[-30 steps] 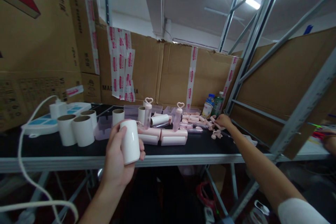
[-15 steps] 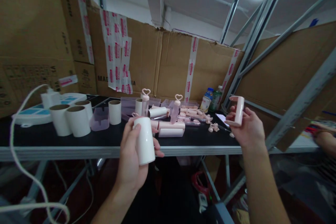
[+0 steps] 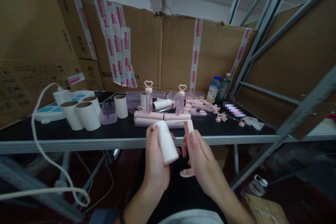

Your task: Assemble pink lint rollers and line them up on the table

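My left hand [image 3: 154,162] is closed around a white sticky-paper roll [image 3: 167,144], tilted with its top leaning left. Close beside it on the right, my right hand [image 3: 204,159] grips a pale pink plastic roller cover [image 3: 191,148], a long curved shell with an end piece at top and bottom. The cover's open side faces the roll, and a narrow gap shows between them. Behind my hands, pink roller pieces [image 3: 149,116] lie end to end on the black tabletop [image 3: 110,134]. Two clear pink handles with heart-shaped loops [image 3: 148,99] stand just beyond.
Several white rolls [image 3: 88,116] stand at the left, near a translucent purple tray [image 3: 108,113] and a white cable [image 3: 35,129]. Loose pink parts [image 3: 198,105] lie behind. Two bottles [image 3: 214,89] stand at the back right, before a cardboard wall [image 3: 175,52]. A metal post [image 3: 301,98] rises at the right.
My right hand has brought the pink roller cover leftward and down, from far right to beside the white roll. My left hand has shifted right with the roll, and the view has shifted slightly.
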Demonstrator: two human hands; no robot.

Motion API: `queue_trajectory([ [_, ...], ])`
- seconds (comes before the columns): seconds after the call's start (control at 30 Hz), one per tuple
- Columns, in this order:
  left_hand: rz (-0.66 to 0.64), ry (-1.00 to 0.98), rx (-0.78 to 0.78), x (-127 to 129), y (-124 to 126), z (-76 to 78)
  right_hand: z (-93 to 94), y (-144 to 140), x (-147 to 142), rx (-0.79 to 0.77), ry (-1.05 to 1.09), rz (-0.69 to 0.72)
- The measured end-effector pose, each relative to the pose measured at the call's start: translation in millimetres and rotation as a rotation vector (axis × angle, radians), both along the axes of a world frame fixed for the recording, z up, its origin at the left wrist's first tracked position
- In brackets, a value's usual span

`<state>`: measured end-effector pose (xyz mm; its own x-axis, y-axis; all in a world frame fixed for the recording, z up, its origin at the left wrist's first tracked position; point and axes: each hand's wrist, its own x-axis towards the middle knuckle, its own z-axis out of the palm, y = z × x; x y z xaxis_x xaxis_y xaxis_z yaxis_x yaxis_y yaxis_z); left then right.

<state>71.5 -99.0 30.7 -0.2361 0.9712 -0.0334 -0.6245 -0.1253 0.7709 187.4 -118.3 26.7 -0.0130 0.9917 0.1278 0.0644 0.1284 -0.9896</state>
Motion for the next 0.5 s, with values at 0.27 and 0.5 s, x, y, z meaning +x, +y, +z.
queue_trajectory([
  [0.27,0.167,0.315,0.108,5.7,-0.8,-8.0,-11.5,1.1,-12.5,-0.029,0.024,0.006],
  [0.5,0.161,0.422,0.123,11.8,-7.4,-11.1,-18.3,6.1,-10.6,0.112,-0.019,-0.082],
])
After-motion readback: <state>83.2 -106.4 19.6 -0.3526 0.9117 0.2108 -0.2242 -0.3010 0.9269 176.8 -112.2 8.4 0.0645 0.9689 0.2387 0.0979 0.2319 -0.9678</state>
